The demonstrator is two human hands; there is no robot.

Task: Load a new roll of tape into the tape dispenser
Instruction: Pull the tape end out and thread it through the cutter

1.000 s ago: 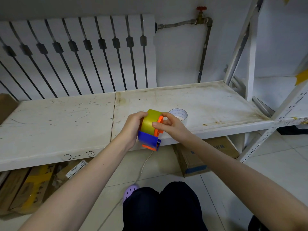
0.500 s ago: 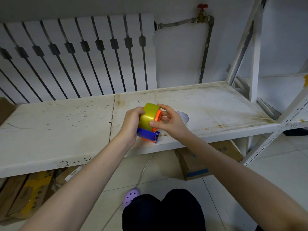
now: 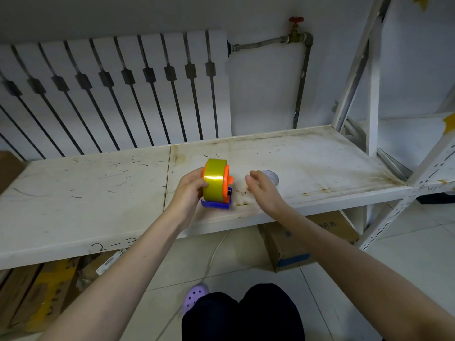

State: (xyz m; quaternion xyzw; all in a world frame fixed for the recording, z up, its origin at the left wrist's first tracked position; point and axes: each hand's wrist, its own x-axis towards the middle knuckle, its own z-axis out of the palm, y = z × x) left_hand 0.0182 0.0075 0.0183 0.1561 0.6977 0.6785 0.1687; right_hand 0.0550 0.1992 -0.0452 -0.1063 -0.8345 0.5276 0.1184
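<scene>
A yellow tape roll [image 3: 213, 180] sits on the orange hub of a blue and orange tape dispenser [image 3: 218, 203], which stands upright on the white shelf [image 3: 86, 193] near its front edge. My left hand [image 3: 189, 190] grips the roll and dispenser from the left side. My right hand [image 3: 262, 188] hovers just to the right of the dispenser, fingers apart, holding nothing. Behind my right hand a second, pale tape roll [image 3: 269, 175] lies flat on the shelf, partly hidden by the fingers.
A white radiator [image 3: 110, 94] and a pipe with a red valve [image 3: 296, 20] line the wall behind. White rack uprights [image 3: 371, 82] rise at the right. Cardboard boxes [image 3: 307, 237] sit under the shelf. My knees and a purple shoe [image 3: 195, 295] are below.
The dispenser went from held above the shelf edge to standing on the shelf. My right hand let go of its orange side and drew away to the right.
</scene>
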